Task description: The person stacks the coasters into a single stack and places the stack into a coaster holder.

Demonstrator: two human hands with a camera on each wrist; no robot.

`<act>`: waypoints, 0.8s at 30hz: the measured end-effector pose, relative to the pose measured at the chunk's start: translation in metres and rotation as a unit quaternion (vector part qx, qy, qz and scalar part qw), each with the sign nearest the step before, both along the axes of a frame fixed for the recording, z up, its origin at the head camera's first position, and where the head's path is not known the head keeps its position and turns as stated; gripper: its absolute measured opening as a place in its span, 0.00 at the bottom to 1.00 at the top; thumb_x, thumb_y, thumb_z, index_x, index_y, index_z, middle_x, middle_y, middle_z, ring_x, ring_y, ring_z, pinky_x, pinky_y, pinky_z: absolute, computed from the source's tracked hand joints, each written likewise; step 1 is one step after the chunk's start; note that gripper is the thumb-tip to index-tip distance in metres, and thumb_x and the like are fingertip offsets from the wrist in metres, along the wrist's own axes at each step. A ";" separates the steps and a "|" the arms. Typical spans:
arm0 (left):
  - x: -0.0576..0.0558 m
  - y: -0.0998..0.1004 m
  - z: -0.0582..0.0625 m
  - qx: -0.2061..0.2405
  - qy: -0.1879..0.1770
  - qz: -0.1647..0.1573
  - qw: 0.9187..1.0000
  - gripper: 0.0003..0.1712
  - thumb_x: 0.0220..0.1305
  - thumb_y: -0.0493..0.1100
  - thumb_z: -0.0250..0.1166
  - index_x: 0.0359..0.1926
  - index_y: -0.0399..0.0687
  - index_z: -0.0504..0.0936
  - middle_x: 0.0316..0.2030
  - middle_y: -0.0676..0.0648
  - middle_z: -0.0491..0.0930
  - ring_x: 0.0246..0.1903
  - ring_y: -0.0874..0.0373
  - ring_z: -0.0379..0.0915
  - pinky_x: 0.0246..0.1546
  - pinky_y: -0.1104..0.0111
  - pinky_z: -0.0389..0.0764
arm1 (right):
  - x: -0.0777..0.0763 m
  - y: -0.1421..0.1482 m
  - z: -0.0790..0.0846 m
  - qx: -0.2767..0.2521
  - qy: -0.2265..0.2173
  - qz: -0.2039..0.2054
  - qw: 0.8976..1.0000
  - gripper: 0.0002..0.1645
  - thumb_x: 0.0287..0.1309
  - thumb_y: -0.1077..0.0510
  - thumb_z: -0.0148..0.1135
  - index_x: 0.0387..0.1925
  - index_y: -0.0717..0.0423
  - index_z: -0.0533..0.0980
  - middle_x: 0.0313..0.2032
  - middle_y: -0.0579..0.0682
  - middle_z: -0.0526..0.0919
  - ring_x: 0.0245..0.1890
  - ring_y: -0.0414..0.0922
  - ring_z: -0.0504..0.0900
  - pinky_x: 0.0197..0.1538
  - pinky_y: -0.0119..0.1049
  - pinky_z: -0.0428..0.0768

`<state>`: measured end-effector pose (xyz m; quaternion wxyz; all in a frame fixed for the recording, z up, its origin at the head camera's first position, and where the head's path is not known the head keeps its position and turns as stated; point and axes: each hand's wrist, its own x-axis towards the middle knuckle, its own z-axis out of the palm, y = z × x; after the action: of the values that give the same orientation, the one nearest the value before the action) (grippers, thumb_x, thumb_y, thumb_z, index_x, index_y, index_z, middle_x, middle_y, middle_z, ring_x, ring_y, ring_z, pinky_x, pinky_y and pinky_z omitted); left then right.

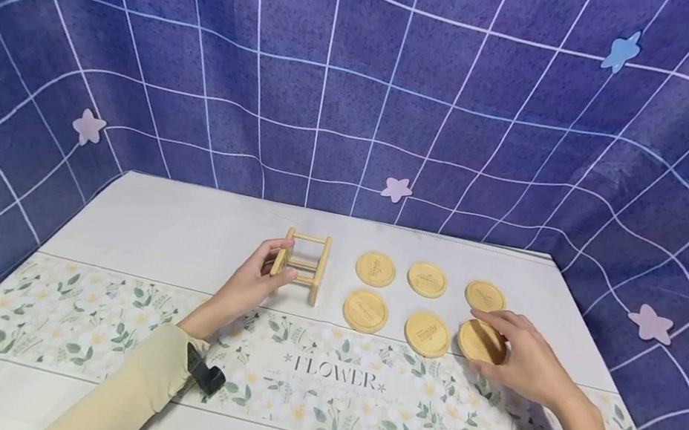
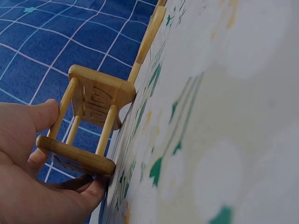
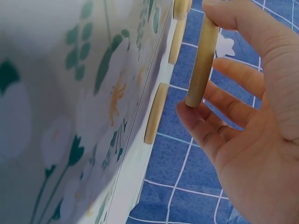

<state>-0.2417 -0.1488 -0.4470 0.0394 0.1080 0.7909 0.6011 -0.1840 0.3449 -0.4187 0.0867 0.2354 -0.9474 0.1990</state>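
Observation:
On the left side of the table stands a small wooden coaster rack (image 1: 320, 271) with two end plates joined by rods. My left hand (image 1: 253, 277) grips its left end, and the left wrist view shows the thumb against a rod and fingers around the near plate (image 2: 77, 156). My right hand (image 1: 521, 354) holds a round wooden coaster (image 3: 203, 63) by its edge, between thumb and fingertips. In the right wrist view this coaster is raised off the tabletop. Just behind it lies another coaster (image 1: 485, 295).
Between the rack and my right hand lie several more engraved coasters, among them a back one (image 1: 375, 269) and a front one (image 1: 427, 334). A floral printed band (image 1: 318, 384) crosses the white tablecloth. Behind the table hangs a blue gridded curtain (image 1: 362, 105) with stars.

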 end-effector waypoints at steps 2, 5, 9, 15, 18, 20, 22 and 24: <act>0.000 0.000 0.000 0.000 0.001 0.000 1.000 0.38 0.85 0.45 0.65 0.85 0.46 0.61 0.78 0.31 0.64 0.70 0.41 0.71 0.58 0.73 0.76 | 0.000 -0.001 0.000 0.001 0.002 0.001 1.000 0.49 0.50 0.53 0.91 0.73 0.57 0.80 0.62 0.61 0.84 0.60 0.62 0.81 0.52 0.58 0.81; 0.000 0.000 0.000 -0.003 0.002 0.001 1.000 0.38 0.85 0.45 0.65 0.85 0.46 0.61 0.78 0.31 0.65 0.72 0.40 0.70 0.59 0.72 0.76 | 0.000 -0.002 0.000 0.001 0.003 0.000 1.000 0.48 0.50 0.53 0.91 0.73 0.59 0.80 0.62 0.60 0.84 0.59 0.60 0.81 0.51 0.55 0.80; 0.000 -0.001 -0.001 -0.006 0.001 0.000 1.000 0.38 0.85 0.46 0.65 0.86 0.47 0.60 0.79 0.32 0.64 0.73 0.39 0.69 0.60 0.70 0.76 | 0.000 -0.003 0.001 0.004 0.002 -0.001 1.000 0.48 0.50 0.54 0.90 0.72 0.60 0.80 0.62 0.59 0.84 0.58 0.58 0.81 0.49 0.53 0.80; -0.001 -0.001 -0.002 -0.005 0.002 -0.001 1.000 0.38 0.85 0.46 0.65 0.86 0.47 0.60 0.79 0.32 0.64 0.74 0.38 0.69 0.62 0.67 0.76 | -0.002 -0.006 0.001 0.005 -0.010 -0.005 1.000 0.46 0.50 0.53 0.91 0.70 0.59 0.82 0.63 0.61 0.84 0.59 0.60 0.81 0.52 0.57 0.81; -0.001 -0.001 -0.002 -0.003 0.000 -0.001 1.000 0.38 0.85 0.46 0.65 0.86 0.48 0.60 0.79 0.32 0.64 0.74 0.39 0.69 0.63 0.67 0.75 | -0.003 -0.008 0.001 0.006 -0.012 -0.006 1.000 0.44 0.49 0.52 0.91 0.68 0.59 0.84 0.64 0.62 0.83 0.61 0.62 0.81 0.54 0.60 0.81; -0.001 -0.001 -0.002 -0.004 0.000 -0.001 1.000 0.38 0.85 0.46 0.65 0.86 0.48 0.60 0.79 0.32 0.64 0.74 0.39 0.69 0.64 0.66 0.75 | -0.003 -0.009 0.001 0.005 -0.015 -0.007 1.000 0.44 0.49 0.52 0.91 0.68 0.58 0.84 0.64 0.62 0.83 0.61 0.62 0.81 0.54 0.61 0.82; 0.000 -0.001 -0.001 -0.006 0.000 -0.001 1.000 0.38 0.85 0.46 0.65 0.86 0.48 0.60 0.79 0.32 0.64 0.74 0.39 0.69 0.65 0.64 0.75 | -0.003 -0.009 0.001 0.005 -0.016 -0.008 1.000 0.44 0.49 0.52 0.91 0.68 0.58 0.84 0.64 0.62 0.83 0.61 0.63 0.81 0.55 0.62 0.81; 0.000 -0.001 -0.001 -0.008 0.000 0.000 1.000 0.38 0.85 0.46 0.65 0.86 0.48 0.60 0.79 0.32 0.64 0.74 0.39 0.69 0.66 0.62 0.74 | -0.003 -0.010 0.002 0.003 -0.017 -0.007 1.000 0.44 0.49 0.53 0.91 0.68 0.58 0.84 0.64 0.63 0.83 0.62 0.63 0.81 0.56 0.63 0.81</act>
<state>-0.2418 -0.1498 -0.4480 0.0405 0.1073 0.7957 0.5947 -0.1871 0.3352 -0.4170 0.0709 0.2257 -0.9509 0.1995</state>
